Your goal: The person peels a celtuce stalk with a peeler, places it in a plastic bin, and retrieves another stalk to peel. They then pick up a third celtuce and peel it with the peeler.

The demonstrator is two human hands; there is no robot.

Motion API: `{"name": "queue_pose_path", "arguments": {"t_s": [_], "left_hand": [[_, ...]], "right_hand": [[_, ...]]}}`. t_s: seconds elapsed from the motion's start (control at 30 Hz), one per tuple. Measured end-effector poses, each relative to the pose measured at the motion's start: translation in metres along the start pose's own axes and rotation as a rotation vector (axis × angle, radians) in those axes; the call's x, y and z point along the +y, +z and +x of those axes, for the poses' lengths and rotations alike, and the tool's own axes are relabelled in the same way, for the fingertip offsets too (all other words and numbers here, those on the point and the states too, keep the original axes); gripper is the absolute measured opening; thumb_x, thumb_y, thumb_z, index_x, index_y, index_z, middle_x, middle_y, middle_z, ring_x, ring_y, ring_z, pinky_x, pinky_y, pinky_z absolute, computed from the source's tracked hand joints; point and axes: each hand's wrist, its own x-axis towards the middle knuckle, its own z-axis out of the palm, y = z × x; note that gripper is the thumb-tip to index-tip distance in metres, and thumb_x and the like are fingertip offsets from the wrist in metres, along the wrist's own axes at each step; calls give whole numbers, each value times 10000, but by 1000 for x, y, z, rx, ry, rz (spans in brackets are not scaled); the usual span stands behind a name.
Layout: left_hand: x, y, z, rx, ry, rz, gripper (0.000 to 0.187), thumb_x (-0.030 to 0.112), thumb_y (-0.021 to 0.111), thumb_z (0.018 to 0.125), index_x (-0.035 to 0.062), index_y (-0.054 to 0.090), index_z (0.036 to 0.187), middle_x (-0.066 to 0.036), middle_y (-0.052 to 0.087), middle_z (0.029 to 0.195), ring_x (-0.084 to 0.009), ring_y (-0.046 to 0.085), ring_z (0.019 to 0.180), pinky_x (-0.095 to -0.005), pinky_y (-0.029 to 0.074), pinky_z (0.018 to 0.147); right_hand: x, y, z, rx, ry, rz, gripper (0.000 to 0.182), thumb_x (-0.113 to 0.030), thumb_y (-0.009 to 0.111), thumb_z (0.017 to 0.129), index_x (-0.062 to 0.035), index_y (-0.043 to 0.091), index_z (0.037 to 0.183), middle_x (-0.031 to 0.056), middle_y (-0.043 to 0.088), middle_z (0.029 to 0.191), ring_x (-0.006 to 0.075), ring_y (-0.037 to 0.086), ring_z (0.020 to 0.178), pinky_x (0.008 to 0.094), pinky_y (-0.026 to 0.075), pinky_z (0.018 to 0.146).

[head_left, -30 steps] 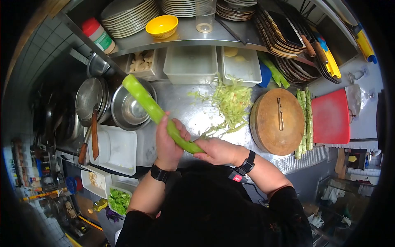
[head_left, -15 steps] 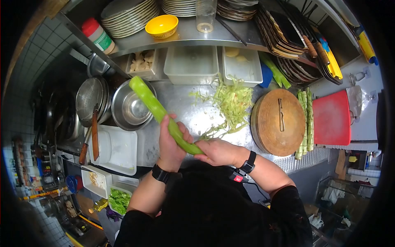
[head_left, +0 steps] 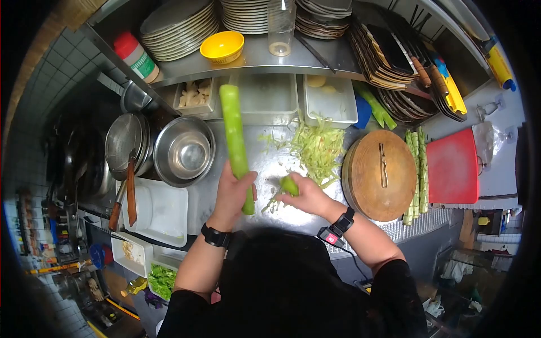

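My left hand (head_left: 229,190) is wrapped round the lower part of a long, peeled celtuce stem (head_left: 233,124), which stands almost straight away from me over the steel counter. To its right, my right hand (head_left: 310,198) grips a short green celtuce end piece (head_left: 289,185), apart from the long stem. Just beyond the right hand lies a loose heap of pale green peelings (head_left: 318,146). A slim metal peeler-like tool (head_left: 384,166) rests on the round wooden chopping block (head_left: 363,169) at the right.
Steel bowls (head_left: 163,149) and strainers with wooden handles (head_left: 124,143) sit at the left, above a white tray (head_left: 172,211). Plastic tubs (head_left: 264,98) line the back under a shelf of plates (head_left: 180,34). Unpeeled green stems (head_left: 417,174) lie beside a red board (head_left: 452,172).
The long stem has swung from a leftward slant to nearly upright in view. My right hand has come away from its lower end, holding a short piece, and moved right.
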Motion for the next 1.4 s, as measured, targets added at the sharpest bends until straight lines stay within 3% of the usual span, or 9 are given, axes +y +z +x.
{"name": "queue_pose_path", "arguments": {"t_s": [0.1,0.33,0.5,0.67,0.77,1.0,1.13,1.33,1.4], "left_hand": [[-7,3,12,-48,59,168,593,-21,669,918,66,466,1468,-50,621,974,-134,625,705,-304,532,615],[2,13,49,-219,88,20,673,-54,639,921,-13,396,1546,-92,620,1264,-178,631,1115,-334,522,922],[9,19,77,-155,95,-365,596,-72,537,1000,-56,329,1558,-174,525,1476,-280,519,1397,-432,454,1173],[-2,27,79,-169,35,-354,628,-18,560,1033,-107,249,1572,-258,384,1565,-347,449,1455,-452,414,1218],[-21,22,61,-162,-12,-287,602,-24,555,1031,-98,281,1562,-246,430,1537,-340,475,1437,-453,431,1207],[-73,-17,1,-132,-143,-233,477,-68,529,1000,-60,463,1472,-207,587,1413,-330,585,1331,-460,457,1181],[-95,-32,-28,-57,-153,-223,400,-55,529,1003,-43,537,1403,-191,631,1362,-331,613,1295,-457,466,1168],[-98,-33,-63,73,-128,-265,405,-72,515,997,-35,545,1400,-170,613,1363,-316,627,1253,-466,477,1162],[-104,-33,-70,98,-119,-298,408,-68,516,997,-32,544,1403,-168,615,1357,-314,632,1246,-456,495,1140]], "right_hand": [[-30,-3,30,118,599,525,397,-350,759,973,-29,538,1050,51,663,849,107,594,636,293,489,544],[-18,13,30,372,673,1122,230,-236,553,1076,-35,532,1185,81,674,970,99,519,587,242,428,502],[22,-6,-11,521,720,1200,311,-62,399,931,27,539,1194,149,664,1082,167,581,821,302,505,711],[46,-16,-46,587,687,1165,374,-79,435,963,76,528,1291,162,643,1170,212,635,956,310,530,802],[46,-25,-54,599,668,1268,379,-48,420,1021,106,491,1360,205,614,1216,295,680,1092,362,566,943],[42,-46,-12,539,716,1312,339,-87,445,1078,91,498,1361,214,639,1231,309,710,1080,352,624,910],[38,-74,71,428,474,1335,506,-141,546,1059,98,414,1485,224,592,1294,269,697,1109,363,590,962],[56,-93,136,622,505,956,758,-256,641,1026,114,283,1583,274,535,1473,288,690,1165,321,564,964],[72,-73,104,510,438,473,798,-298,688,994,105,314,1572,311,555,1451,313,687,1176,360,564,962]]}}
